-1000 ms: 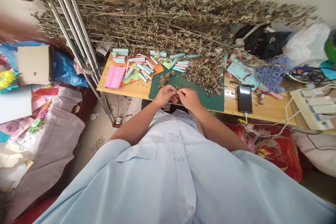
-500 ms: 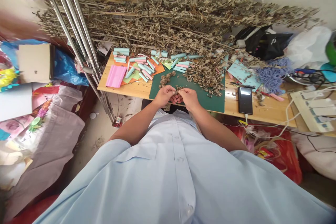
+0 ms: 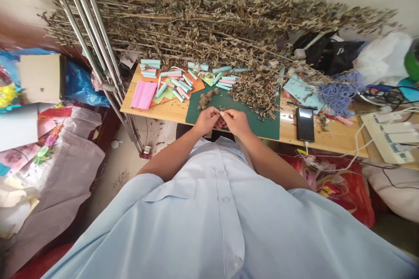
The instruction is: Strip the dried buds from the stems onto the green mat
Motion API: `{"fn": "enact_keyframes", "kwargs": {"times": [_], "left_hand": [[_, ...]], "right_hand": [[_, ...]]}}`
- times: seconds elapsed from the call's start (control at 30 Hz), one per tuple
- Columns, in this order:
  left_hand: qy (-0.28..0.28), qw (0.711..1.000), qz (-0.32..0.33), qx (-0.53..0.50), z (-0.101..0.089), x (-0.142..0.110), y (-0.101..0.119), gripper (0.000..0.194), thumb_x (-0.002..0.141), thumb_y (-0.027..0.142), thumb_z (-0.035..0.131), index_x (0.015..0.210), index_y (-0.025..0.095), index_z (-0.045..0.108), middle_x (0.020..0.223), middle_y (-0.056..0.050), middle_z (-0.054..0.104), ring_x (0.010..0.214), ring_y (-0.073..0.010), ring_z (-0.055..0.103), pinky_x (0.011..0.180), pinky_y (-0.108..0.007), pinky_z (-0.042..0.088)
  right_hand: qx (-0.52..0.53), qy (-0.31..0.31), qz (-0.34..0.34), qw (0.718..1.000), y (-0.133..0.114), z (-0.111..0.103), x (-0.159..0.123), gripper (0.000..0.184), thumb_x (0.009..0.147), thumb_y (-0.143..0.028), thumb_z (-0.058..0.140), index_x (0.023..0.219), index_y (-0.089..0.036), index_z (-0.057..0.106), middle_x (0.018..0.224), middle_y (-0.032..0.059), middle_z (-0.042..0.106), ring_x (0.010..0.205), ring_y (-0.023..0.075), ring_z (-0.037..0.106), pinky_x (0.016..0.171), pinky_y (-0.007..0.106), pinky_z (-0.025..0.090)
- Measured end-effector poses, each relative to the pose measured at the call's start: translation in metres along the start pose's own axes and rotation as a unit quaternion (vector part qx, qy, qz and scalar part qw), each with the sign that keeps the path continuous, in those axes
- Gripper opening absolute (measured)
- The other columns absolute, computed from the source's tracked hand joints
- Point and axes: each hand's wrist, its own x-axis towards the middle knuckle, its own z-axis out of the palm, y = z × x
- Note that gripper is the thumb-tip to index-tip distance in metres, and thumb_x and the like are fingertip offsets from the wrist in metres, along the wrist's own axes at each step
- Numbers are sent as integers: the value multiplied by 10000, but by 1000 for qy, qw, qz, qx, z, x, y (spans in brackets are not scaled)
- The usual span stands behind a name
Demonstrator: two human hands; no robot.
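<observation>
My left hand (image 3: 208, 120) and my right hand (image 3: 238, 123) meet fingertip to fingertip over the front of a green cutting mat (image 3: 268, 129). Both are closed in a pinch, and whatever lies between the fingers is too small and hidden to make out. Just behind the fingertips are a few dried leaf bits (image 3: 224, 108). Several brown crumpled balls (image 3: 205, 99) sit together on the mat beyond my left hand. A loose heap of dried leaves (image 3: 258, 96) covers the mat's right part.
Long dried leafy stalks (image 3: 196, 26) span the table's back. Pale blue and pink paper rolls (image 3: 180, 85) and a pink sheet (image 3: 144, 94) lie at left. At right are a phone (image 3: 305, 124) on a cable, purple yarn (image 3: 342, 91) and a power strip (image 3: 391, 133). Metal crutches (image 3: 94, 30) lean at left.
My fingertips have drawn closer together, and the leaf bits seen between them before are now mostly covered. The view has shifted very slightly. The balls and leaf heap stay in place.
</observation>
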Motion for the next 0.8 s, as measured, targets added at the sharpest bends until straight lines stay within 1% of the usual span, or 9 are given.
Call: {"fn": "enact_keyframes", "kwargs": {"times": [0.13,0.27,0.43,0.5,0.57,0.63,0.67,0.73,0.8], "left_hand": [[-7,1000,-17,-7,-1,-1,3,137,874,241,612,937,167,516,611,19,643,524,-129,649,523,-236,534],[-26,999,-24,-27,-3,-2,6,130,892,271,584,897,165,509,606,7,642,533,-150,663,527,-260,542],[-10,1000,-19,-21,-2,0,4,113,869,235,600,871,171,506,573,17,629,508,-153,648,526,-275,543],[-3,1000,-20,-18,-2,0,3,106,861,220,605,871,173,510,568,19,629,503,-152,642,529,-280,545],[6,1000,-24,-19,-2,1,3,107,859,222,609,875,173,515,563,21,627,503,-150,641,532,-278,545],[15,999,-27,-29,-2,0,4,126,854,233,623,887,172,519,562,27,623,507,-144,643,536,-272,546],[18,999,-27,-38,-2,0,5,143,850,241,634,896,170,518,575,27,629,515,-141,648,541,-269,549],[20,998,-24,-61,-3,-1,6,185,843,256,651,922,165,511,623,19,651,536,-136,661,553,-267,557],[11,997,-21,-78,-4,-2,7,221,840,269,661,946,161,501,663,9,666,554,-135,673,564,-266,563]], "right_hand": [[-18,16,-11,1000,4,2,1,194,859,-366,605,841,-220,732,747,25,743,673,201,699,707,337,565],[-64,18,-33,997,4,3,2,200,871,-348,579,845,-216,727,755,28,740,688,195,681,716,325,544],[-176,47,-93,979,-3,5,2,154,846,-288,571,804,-204,693,793,60,721,733,199,642,766,326,510],[-188,53,-100,976,-3,7,2,143,838,-285,565,791,-205,674,788,70,711,760,206,638,787,332,509],[-149,53,-77,984,-1,11,3,144,834,-309,563,790,-211,658,773,65,705,756,207,639,768,334,524],[-47,41,-6,998,2,15,4,172,838,-365,560,797,-220,644,736,46,701,688,198,641,685,328,546],[17,33,39,999,3,16,4,194,838,-398,563,798,-224,638,716,36,699,643,192,638,632,323,552],[123,21,110,986,4,18,5,235,826,-454,586,794,-226,635,690,27,699,569,182,629,551,317,555],[160,18,128,979,4,18,5,256,799,-477,630,793,-222,647,695,30,708,541,175,627,523,316,560]]}}
